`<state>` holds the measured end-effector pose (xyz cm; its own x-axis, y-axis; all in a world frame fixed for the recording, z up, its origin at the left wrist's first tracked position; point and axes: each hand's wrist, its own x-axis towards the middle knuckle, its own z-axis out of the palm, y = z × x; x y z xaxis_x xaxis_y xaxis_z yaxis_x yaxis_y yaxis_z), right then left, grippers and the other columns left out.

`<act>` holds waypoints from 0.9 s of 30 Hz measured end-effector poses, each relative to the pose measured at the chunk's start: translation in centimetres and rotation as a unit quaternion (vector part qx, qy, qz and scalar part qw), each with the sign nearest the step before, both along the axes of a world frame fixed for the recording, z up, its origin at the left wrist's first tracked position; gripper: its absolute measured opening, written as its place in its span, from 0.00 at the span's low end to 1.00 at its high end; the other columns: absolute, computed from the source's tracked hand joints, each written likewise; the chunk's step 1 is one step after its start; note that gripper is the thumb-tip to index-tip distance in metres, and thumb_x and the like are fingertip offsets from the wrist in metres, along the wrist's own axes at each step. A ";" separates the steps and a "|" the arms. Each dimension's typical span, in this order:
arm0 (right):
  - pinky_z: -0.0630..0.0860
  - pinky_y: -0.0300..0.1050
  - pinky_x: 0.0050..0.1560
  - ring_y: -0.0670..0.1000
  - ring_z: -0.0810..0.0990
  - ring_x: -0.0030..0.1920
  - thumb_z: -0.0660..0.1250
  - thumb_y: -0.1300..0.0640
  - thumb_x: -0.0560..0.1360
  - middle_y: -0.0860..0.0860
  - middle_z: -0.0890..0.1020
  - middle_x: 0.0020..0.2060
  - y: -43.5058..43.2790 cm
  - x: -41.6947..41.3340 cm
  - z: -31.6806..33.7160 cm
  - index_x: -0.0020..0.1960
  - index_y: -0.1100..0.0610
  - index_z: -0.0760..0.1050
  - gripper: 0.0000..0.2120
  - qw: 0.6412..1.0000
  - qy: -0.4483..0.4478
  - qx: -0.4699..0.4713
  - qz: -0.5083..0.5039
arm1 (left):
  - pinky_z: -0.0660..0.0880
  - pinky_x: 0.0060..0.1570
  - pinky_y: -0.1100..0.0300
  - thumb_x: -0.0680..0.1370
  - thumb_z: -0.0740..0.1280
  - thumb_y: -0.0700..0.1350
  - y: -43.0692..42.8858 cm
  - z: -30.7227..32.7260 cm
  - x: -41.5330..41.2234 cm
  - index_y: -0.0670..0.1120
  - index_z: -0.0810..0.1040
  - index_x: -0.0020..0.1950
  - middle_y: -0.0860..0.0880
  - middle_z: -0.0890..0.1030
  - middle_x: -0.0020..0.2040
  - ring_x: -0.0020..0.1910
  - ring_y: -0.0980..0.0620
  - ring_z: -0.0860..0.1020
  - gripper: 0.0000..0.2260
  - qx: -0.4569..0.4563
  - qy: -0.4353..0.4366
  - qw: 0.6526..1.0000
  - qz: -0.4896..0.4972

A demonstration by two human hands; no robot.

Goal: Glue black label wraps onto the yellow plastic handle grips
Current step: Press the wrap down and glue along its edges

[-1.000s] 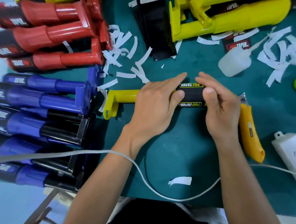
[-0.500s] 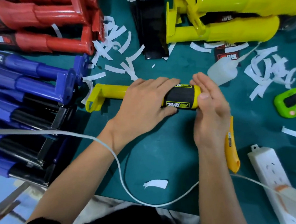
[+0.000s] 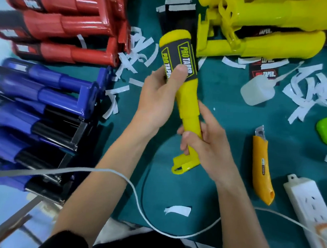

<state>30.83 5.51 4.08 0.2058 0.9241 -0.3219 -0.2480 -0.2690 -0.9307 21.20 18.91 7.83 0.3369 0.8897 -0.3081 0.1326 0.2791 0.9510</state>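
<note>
Holding the yellow grip (image 3: pixel 189 110) up over the green mat (image 3: pixel 226 128), mid-scene, tilted, rounded end far, bracket end near. Wrapped round that fat far end, a black label (image 3: pixel 180 56) with yellow lettering. Clamping the labelled end with the left hand (image 3: pixel 158 96), fingers curled behind it, thumb pressed flat on the label. Gripping the thin near shaft with the right hand (image 3: pixel 206 140), fingers and thumb curled round it just above the bracket.

Off to the right on the mat, a glue bottle (image 3: pixel 255 92) on its side. Nearer, an orange knife (image 3: pixel 261 165) and beside it a white power strip (image 3: pixel 308 201). Far right, spare yellow grips (image 3: pixel 271 40) in a pile. Far left, red grips (image 3: pixel 78 27); nearer on the left, blue grips (image 3: pixel 50 94). Across the far mat, loose white paper strips (image 3: pixel 314 89). Along the near edge, a white cable (image 3: pixel 105 170).
</note>
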 end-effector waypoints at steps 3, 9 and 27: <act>0.75 0.46 0.30 0.57 0.76 0.29 0.68 0.55 0.73 0.65 0.78 0.37 -0.3 0.9 0.1 0.69 0.44 0.76 0.24 0.997 0.065 -0.021 0.036 | 0.79 0.54 0.57 0.77 0.72 0.48 0.8 -1.2 -1.5 0.41 0.79 0.62 0.48 0.86 0.53 0.52 0.51 0.83 0.17 -0.040 -0.075 0.996 -0.021; 0.71 0.41 0.25 0.54 0.75 0.26 0.60 0.57 0.80 0.61 0.79 0.35 -0.7 1.9 0.4 0.59 0.52 0.81 0.13 0.972 0.215 -0.069 0.066 | 0.81 0.54 0.49 0.78 0.73 0.50 2.1 -2.3 -1.8 0.41 0.69 0.73 0.42 0.85 0.58 0.57 0.43 0.84 0.28 -0.104 -0.233 0.966 -0.033; 0.70 0.41 0.27 0.54 0.73 0.23 0.54 0.44 0.84 0.58 0.75 0.31 -1.1 2.4 0.7 0.75 0.54 0.74 0.25 0.953 0.251 -0.100 0.136 | 0.77 0.35 0.61 0.80 0.70 0.53 3.1 -4.1 -2.0 0.46 0.81 0.67 0.54 0.85 0.52 0.44 0.53 0.82 0.18 0.062 -0.119 0.991 0.010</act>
